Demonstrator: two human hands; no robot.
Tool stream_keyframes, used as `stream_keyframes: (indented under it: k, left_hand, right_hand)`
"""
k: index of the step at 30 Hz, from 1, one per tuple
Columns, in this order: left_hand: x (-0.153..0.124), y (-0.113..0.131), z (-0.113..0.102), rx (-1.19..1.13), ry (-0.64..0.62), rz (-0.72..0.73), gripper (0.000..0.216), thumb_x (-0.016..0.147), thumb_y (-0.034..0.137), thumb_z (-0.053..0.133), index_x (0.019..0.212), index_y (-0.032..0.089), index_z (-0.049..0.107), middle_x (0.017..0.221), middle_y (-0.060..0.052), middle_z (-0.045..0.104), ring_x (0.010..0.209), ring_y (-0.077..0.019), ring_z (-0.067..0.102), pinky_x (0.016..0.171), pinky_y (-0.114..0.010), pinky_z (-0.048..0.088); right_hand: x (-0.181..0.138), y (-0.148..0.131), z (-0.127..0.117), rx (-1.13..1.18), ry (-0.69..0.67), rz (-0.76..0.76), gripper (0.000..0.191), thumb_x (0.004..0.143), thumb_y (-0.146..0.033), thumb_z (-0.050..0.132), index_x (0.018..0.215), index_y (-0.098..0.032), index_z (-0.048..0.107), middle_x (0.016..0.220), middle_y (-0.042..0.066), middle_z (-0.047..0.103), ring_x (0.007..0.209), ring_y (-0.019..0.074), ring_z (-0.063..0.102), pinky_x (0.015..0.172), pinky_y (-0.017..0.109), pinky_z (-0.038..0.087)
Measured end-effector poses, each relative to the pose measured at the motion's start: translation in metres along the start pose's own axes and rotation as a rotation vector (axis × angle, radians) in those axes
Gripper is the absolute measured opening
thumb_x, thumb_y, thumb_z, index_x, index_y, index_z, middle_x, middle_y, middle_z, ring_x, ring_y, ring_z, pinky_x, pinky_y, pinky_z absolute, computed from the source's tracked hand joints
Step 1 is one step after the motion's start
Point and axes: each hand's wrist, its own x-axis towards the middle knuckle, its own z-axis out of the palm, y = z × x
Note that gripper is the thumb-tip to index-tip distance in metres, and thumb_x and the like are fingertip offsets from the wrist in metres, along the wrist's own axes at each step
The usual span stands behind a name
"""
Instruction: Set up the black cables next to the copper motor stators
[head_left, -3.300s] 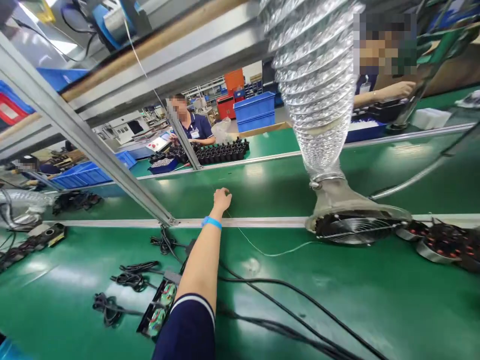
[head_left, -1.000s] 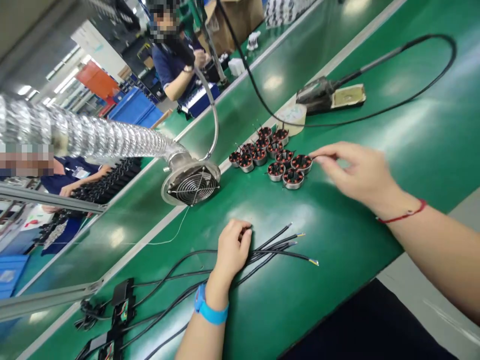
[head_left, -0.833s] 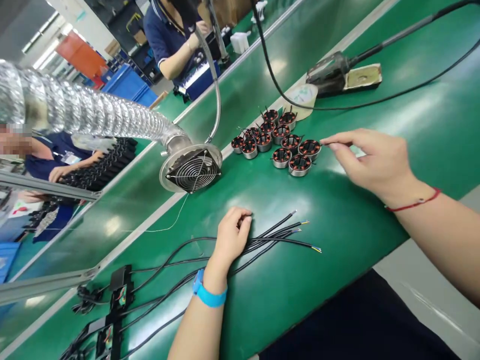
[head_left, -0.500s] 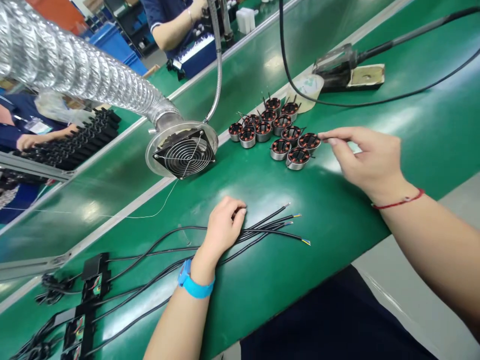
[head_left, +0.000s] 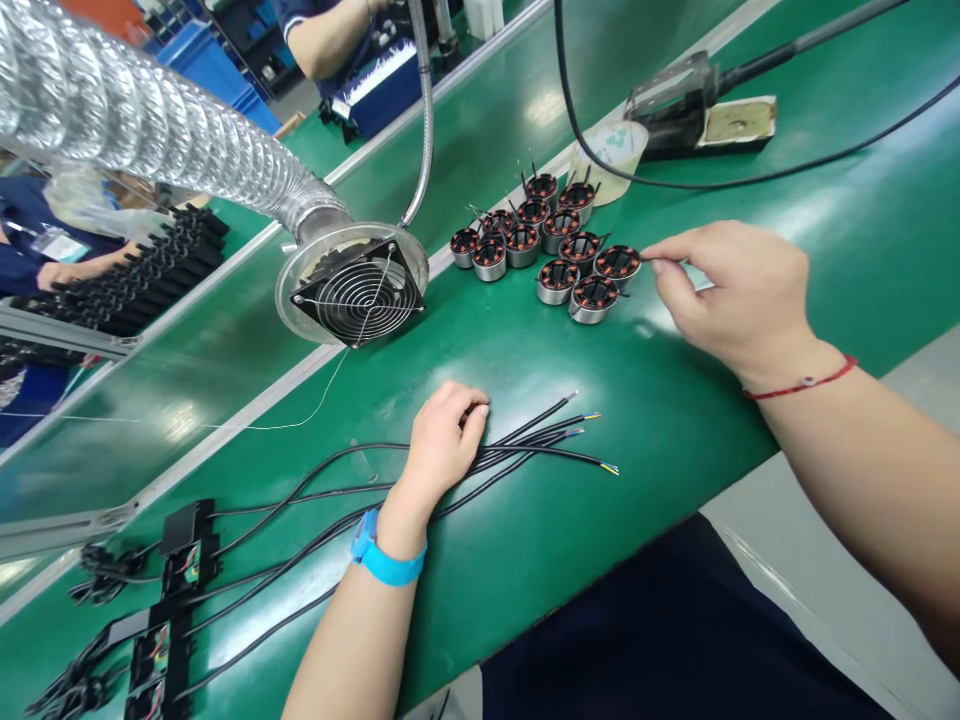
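Seeing left hand (head_left: 442, 440) curling loosely over bundle of black cables (head_left: 525, 450), pressing it onto green bench (head_left: 675, 430); stripped ends fanning toward near bench edge. Right hand (head_left: 739, 295) pinching thin lead of nearest stator (head_left: 617, 262), fingers closed on it (cluster sitting just left). Bare green lying between hands; extraction fan (head_left: 356, 292) hanging near cluster.

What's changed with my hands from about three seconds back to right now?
Then the left hand was stretched far out across the green table; it has come back and now rests on the bundle of black cables. The right hand, unseen then, now pinches a lead at the nearest motor stator. Over the last second both hands, the cables and the stator cluster have kept their places.
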Motion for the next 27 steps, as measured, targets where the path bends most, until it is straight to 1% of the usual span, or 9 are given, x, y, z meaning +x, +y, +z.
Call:
stream_keyframes:
  k: [5, 9, 12, 14, 16, 20, 23, 26, 27]
  left_hand:
    - [0.001, 0.001, -0.001, 0.021, -0.026, -0.023, 0.016, 0.094, 0.019, 0.051, 0.091, 0.02, 0.066, 0.09, -0.005, 0.067, 0.086, -0.0175, 0.062, 0.08, -0.03, 0.05]
    - [0.0, 0.001, -0.001, 0.023, -0.018, -0.029, 0.017, 0.094, 0.019, 0.05, 0.091, 0.02, 0.066, 0.09, -0.005, 0.067, 0.087, -0.0177, 0.063, 0.081, -0.03, 0.051]
    - [0.001, 0.0, -0.001, 0.012, -0.017, -0.021, 0.016, 0.094, 0.018, 0.051, 0.09, 0.02, 0.066, 0.089, -0.005, 0.067, 0.087, -0.0179, 0.063, 0.08, -0.03, 0.05]
    - [0.002, 0.0, -0.001, 0.01, -0.022, -0.015, 0.016, 0.093, 0.018, 0.051, 0.09, 0.019, 0.066, 0.089, -0.005, 0.066, 0.087, -0.0183, 0.063, 0.08, -0.031, 0.05]
    - [0.002, 0.001, -0.001, 0.017, -0.027, -0.017, 0.016, 0.093, 0.018, 0.051, 0.09, 0.019, 0.066, 0.089, -0.006, 0.066, 0.088, -0.0186, 0.063, 0.081, -0.031, 0.05]
    - [-0.001, 0.006, -0.001, 0.026, -0.024, -0.007, 0.017, 0.094, 0.017, 0.05, 0.089, 0.02, 0.066, 0.089, -0.006, 0.067, 0.088, -0.0182, 0.063, 0.083, -0.031, 0.05]
    - [0.0, 0.001, -0.013, 0.078, 0.123, -0.042, 0.016, 0.093, 0.016, 0.051, 0.088, 0.02, 0.065, 0.089, -0.006, 0.066, 0.089, -0.0187, 0.062, 0.085, -0.032, 0.05]
    - [0.005, -0.02, -0.038, 0.231, 0.464, -0.258, 0.014, 0.09, 0.013, 0.052, 0.094, 0.018, 0.064, 0.098, -0.009, 0.065, 0.098, -0.0233, 0.061, 0.092, -0.039, 0.049]
    - [0.007, -0.028, -0.046, 0.284, 0.566, -0.361, 0.016, 0.089, 0.012, 0.053, 0.1, 0.017, 0.064, 0.104, -0.012, 0.065, 0.105, -0.026, 0.06, 0.095, -0.043, 0.048]
  right_hand:
    - [0.005, -0.005, -0.002, -0.154, -0.146, 0.089, 0.041, 0.1, -0.039, 0.036, 0.093, -0.018, 0.071, 0.093, 0.015, 0.075, 0.09, 0.0264, 0.068, 0.075, 0.039, 0.048]
    - [0.003, -0.006, 0.0, 0.059, -0.21, 0.254, 0.039, 0.091, -0.035, 0.05, 0.121, -0.014, 0.062, 0.098, 0.012, 0.074, 0.081, 0.0211, 0.066, 0.073, 0.035, 0.049]
    - [-0.002, -0.003, -0.002, 0.184, -0.113, 0.358, 0.051, 0.082, -0.028, 0.056, 0.129, -0.009, 0.051, 0.093, 0.011, 0.072, 0.069, 0.0177, 0.062, 0.067, 0.032, 0.049]
    - [-0.005, -0.001, -0.002, 0.202, -0.093, 0.288, 0.031, 0.079, -0.025, 0.055, 0.108, -0.016, 0.058, 0.088, 0.01, 0.07, 0.068, 0.0173, 0.061, 0.067, 0.031, 0.049]
    - [-0.007, -0.001, -0.001, 0.235, -0.164, 0.178, 0.013, 0.078, -0.024, 0.053, 0.089, -0.021, 0.06, 0.081, 0.007, 0.069, 0.068, 0.0166, 0.061, 0.068, 0.031, 0.048]
    - [-0.008, -0.002, 0.009, 0.365, -0.265, 0.073, 0.02, 0.078, -0.03, 0.056, 0.093, -0.023, 0.067, 0.074, 0.003, 0.07, 0.062, 0.0155, 0.062, 0.062, 0.029, 0.048]
    - [-0.011, 0.009, 0.019, 0.481, -0.301, 0.039, 0.02, 0.079, -0.036, 0.062, 0.094, -0.027, 0.07, 0.071, 0.001, 0.07, 0.06, 0.0162, 0.062, 0.058, 0.03, 0.048]
    - [-0.017, 0.018, 0.025, 0.486, -0.314, 0.047, 0.027, 0.088, -0.054, 0.063, 0.095, -0.03, 0.071, 0.068, 0.002, 0.068, 0.056, 0.0168, 0.06, 0.053, 0.032, 0.045]
    - [-0.019, 0.016, 0.028, 0.453, -0.265, 0.06, 0.031, 0.093, -0.059, 0.058, 0.098, -0.031, 0.071, 0.067, 0.002, 0.067, 0.055, 0.0161, 0.059, 0.052, 0.032, 0.046]
